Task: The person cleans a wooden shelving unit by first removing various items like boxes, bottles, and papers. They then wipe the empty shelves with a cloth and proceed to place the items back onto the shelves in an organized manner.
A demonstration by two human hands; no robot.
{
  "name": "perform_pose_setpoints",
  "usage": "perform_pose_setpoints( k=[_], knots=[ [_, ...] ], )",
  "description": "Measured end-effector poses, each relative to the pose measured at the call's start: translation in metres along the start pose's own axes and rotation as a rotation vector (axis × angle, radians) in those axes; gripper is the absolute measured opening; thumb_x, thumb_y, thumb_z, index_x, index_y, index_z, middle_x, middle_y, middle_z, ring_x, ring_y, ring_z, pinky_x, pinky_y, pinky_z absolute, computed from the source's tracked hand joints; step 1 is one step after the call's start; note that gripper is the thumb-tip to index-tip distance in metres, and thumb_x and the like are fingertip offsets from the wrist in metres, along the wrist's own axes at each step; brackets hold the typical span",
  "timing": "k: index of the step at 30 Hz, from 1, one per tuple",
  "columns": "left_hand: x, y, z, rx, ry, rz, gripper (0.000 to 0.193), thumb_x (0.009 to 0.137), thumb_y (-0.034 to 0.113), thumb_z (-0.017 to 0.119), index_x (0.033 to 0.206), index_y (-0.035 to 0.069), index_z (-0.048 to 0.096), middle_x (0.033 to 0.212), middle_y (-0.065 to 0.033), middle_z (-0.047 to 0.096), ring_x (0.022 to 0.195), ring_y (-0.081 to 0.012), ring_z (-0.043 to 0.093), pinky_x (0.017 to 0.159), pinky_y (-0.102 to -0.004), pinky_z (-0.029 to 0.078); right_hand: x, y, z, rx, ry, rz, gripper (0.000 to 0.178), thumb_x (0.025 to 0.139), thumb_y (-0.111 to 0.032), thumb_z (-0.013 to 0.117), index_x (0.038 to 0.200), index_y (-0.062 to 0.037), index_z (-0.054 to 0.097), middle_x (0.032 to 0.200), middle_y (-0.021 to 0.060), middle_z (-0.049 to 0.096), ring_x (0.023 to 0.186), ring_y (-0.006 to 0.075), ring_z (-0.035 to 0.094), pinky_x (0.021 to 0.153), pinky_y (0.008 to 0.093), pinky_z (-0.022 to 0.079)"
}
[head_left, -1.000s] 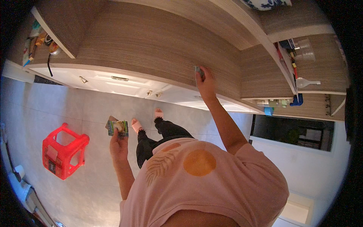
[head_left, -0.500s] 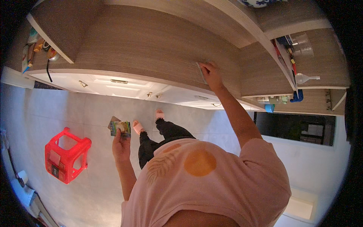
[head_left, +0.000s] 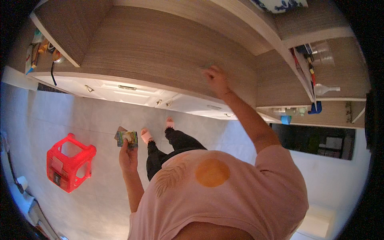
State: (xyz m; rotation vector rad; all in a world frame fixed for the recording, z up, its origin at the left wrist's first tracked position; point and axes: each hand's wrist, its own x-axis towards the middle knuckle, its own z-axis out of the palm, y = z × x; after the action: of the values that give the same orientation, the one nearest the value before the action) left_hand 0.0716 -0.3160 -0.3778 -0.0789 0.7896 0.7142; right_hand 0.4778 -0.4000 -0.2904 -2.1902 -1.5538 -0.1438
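Note:
Over the grey floor, my left hand (head_left: 128, 157) is closed round a few flat picture cards (head_left: 129, 138), green, yellow and brown. They fan out a little, with a brown corner sticking out to the left. My right hand (head_left: 218, 82) is stretched forward over the bare wood-grain shelf (head_left: 160, 52), its fingers curled together close to the surface. A faint, thin greenish edge shows at its fingertips, too blurred to name.
White drawers (head_left: 120, 89) run under the shelf. Compartments at both ends hold small items, among them a clear bottle (head_left: 326, 89) and a blue-lidded container (head_left: 285, 119) on the right. A red plastic stool (head_left: 70, 164) with small flat packets on top stands at the left.
My right hand has shifted slightly left, and the thin grey flat piece seen upright at its fingers is now barely visible. My left hand still holds the cards, tilted slightly differently.

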Motion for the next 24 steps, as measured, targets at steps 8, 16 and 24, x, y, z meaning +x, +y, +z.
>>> perform_pose_setpoints(
  k=[8, 16, 24],
  knots=[
    [-0.001, -0.010, 0.005, -0.043, 0.025, 0.039, 0.032, 0.088, 0.010, 0.042, 0.116, -0.005, 0.037, 0.114, -0.0146, 0.047, 0.106, -0.0237, 0.046, 0.092, -0.0363, 0.038, -0.002, -0.011, -0.004, 0.113, 0.033, -0.016, 0.018, 0.075, -0.008, 0.059, 0.092, -0.0085, 0.061, 0.084, 0.0129, 0.057, 0.078, 0.0278, 0.055, 0.069, 0.0358, 0.046],
    [0.001, -0.013, 0.007, -0.054, 0.055, 0.051, 0.033, 0.088, 0.011, 0.043, 0.116, -0.005, 0.037, 0.114, -0.0145, 0.047, 0.105, -0.0236, 0.047, 0.092, -0.0365, 0.038, 0.128, -0.094, 0.075, 0.267, 0.020, -0.191, 0.013, 0.076, -0.007, 0.057, 0.088, -0.0069, 0.061, 0.080, 0.0106, 0.057, 0.070, 0.0243, 0.056, 0.059, 0.0339, 0.045],
    [0.008, -0.014, -0.018, -0.104, 0.031, 0.032, 0.033, 0.087, 0.013, 0.046, 0.115, -0.004, 0.041, 0.113, -0.0149, 0.049, 0.104, -0.0241, 0.048, 0.090, -0.0368, 0.040, 0.050, 0.103, -0.024, -0.060, 0.044, 0.553, 0.017, 0.084, -0.014, 0.048, 0.090, -0.0025, 0.059, 0.070, 0.0104, 0.054, 0.066, 0.0151, 0.051, 0.063, 0.0273, 0.041]
  ],
)
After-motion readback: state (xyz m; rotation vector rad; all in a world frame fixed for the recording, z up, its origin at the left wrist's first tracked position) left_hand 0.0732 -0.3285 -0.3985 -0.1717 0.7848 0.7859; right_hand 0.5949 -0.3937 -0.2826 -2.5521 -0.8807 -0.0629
